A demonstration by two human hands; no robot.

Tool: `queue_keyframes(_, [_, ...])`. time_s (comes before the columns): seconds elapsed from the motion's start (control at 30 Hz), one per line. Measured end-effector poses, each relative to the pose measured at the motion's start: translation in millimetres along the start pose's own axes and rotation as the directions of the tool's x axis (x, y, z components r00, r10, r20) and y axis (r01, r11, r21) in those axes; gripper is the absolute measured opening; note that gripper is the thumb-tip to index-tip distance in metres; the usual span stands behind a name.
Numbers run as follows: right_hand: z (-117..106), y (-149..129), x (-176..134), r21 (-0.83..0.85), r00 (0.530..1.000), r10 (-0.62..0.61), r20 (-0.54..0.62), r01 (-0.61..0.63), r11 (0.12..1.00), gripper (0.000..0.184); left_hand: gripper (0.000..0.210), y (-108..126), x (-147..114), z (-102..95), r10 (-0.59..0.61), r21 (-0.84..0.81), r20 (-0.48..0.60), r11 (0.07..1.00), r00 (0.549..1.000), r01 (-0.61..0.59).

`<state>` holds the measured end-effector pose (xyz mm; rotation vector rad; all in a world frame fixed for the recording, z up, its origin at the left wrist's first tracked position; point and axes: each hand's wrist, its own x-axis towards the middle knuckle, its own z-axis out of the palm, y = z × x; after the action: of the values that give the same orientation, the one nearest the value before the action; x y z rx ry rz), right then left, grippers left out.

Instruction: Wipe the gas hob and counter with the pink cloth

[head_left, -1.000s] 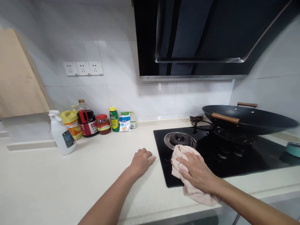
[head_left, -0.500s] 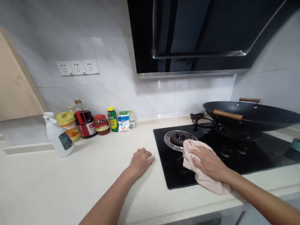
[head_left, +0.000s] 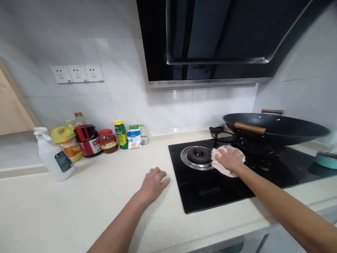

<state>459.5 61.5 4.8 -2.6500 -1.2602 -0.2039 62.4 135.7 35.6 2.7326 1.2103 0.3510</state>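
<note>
My right hand presses a pale pink cloth onto the black glass gas hob. The cloth lies against the right side of the left burner, whose metal ring shows beside it. On the pale countertop, left of the hob's edge, my left hand rests palm down with nothing in it, its fingers loosely bent and the thumb apart. Behind my right hand, a large black wok with wooden handles sits over the right burner.
A white spray bottle, a yellow jug, a dark sauce bottle, a red-lidded jar, a green shaker and small packets stand along the wall. The range hood hangs above. A teal tin is at far right.
My right hand has pushed the cloth back from the hob's front edge, further in beside the left burner. The lettering on the glass is now uncovered. My left hand stays on the countertop.
</note>
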Motion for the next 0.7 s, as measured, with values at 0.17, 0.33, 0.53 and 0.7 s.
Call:
queue_keyframes(0.17, [-1.2,-1.2,13.9,0.023,0.992,0.122,-0.01,-0.122,0.992,0.06,0.038,-1.5,1.4,1.2,0.011,-0.009,-0.011,1.0,1.0,-0.011])
queue_keyframes(0.33, [-6.4,-0.5,-18.8,-0.038,0.996,-0.072,-0.052,0.07,0.997,0.06,0.039,-0.5,1.6,2.1,0.02,0.024,-0.007,1.0,1.0,-0.02])
queue_keyframes(0.53, [-28.0,-9.2,-85.1,-0.02,0.908,-0.404,-0.113,0.404,0.914,0.047,0.042,2.9,-0.6,2.6,0.032,0.067,0.014,0.997,0.999,-0.033])
queue_keyframes(0.7, [-43.4,-29.1,-140.4,-0.059,0.889,-0.435,-0.142,0.431,0.9,0.042,0.044,5.0,-2.2,1.6,0.027,0.042,0.041,0.999,0.999,-0.028])
